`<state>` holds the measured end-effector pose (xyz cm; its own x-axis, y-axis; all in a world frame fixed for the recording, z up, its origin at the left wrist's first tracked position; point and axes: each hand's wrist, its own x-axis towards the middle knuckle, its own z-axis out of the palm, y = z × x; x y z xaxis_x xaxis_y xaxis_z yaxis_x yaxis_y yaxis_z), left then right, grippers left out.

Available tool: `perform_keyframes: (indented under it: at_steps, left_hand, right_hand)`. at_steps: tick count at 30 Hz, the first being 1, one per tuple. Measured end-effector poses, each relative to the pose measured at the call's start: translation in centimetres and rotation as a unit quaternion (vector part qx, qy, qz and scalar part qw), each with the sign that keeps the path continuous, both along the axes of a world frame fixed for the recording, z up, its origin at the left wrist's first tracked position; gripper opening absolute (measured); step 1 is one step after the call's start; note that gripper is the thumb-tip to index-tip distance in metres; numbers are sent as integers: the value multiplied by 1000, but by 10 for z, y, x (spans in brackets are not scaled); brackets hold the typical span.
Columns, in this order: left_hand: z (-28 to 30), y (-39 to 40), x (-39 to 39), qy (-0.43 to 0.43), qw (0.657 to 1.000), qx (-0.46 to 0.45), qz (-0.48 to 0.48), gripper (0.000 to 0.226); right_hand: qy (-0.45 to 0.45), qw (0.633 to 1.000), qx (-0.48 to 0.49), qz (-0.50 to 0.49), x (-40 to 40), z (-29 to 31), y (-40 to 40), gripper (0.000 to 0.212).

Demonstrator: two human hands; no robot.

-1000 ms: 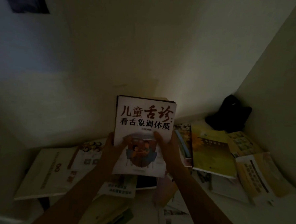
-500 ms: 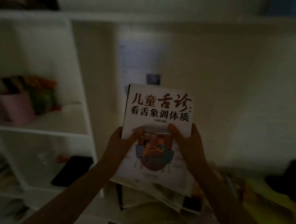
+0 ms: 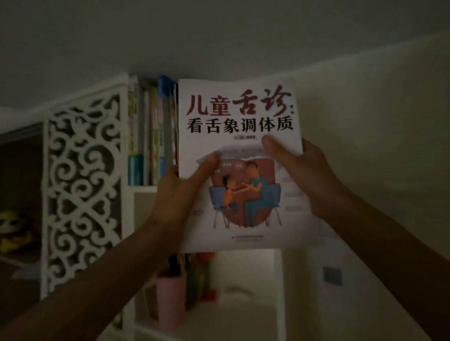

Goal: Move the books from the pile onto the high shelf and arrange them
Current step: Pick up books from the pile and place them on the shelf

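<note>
Since the earlier frame the view is tilting upward: the white paperback book with red and black Chinese title lettering is now sitting higher against the shelving, beside a row of shelved books, where half a second ago it was in front of a bare wall.

The left hand is gripping the book's left edge, thumb lying across the cover illustration and fingers curled behind. The right hand is pinching the right edge, thumb pressing the cover just below the title, fingers hidden behind. The book is standing upright at frame centre, cover toward the camera, spine edge just beside the row of upright books with coloured spines on the high white shelf at upper centre-left.

A white fretwork panel with scroll cut-outs is standing left of the row. Below, a pink cup holding pencils is resting in a lower compartment.

The book is likely light and somewhat flexible, with a smooth, possibly slippery cover. Holding both long edges near mid-height should be keeping it flat; turning it spine-out will probably call for shifting one hand to the spine.
</note>
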<state>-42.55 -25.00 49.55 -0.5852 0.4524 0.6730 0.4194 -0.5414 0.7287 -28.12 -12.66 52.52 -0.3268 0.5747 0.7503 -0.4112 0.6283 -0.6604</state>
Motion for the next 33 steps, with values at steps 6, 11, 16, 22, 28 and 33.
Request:
perform_keyframes:
  at_steps: [6,11,16,22,28,33]
  left_hand:
    - [78,48,-68,35,993,75,78,51]
    - [84,106,-105,79,982,77,154,60]
    - [71,158,-112,42,966,60,250,52]
    - [58,139,-135,283,907,77,303,74]
    - [55,109,-195,522,798,-94,286,98]
    - [53,126,-187,524,754,-137,372,94]
  right_hand:
    - [-14,999,37,11,-87,80,53,45]
    - [-73,970,125,-197,-127,93,95,81]
    - [-199,934,271,-121,-153,80,112,89]
    - [-255,922,288,-45,-167,70,124,109]
    - [-284,906,314,13,-183,74,123,118]
    - [-336,896,291,16,-176,78,129,119]
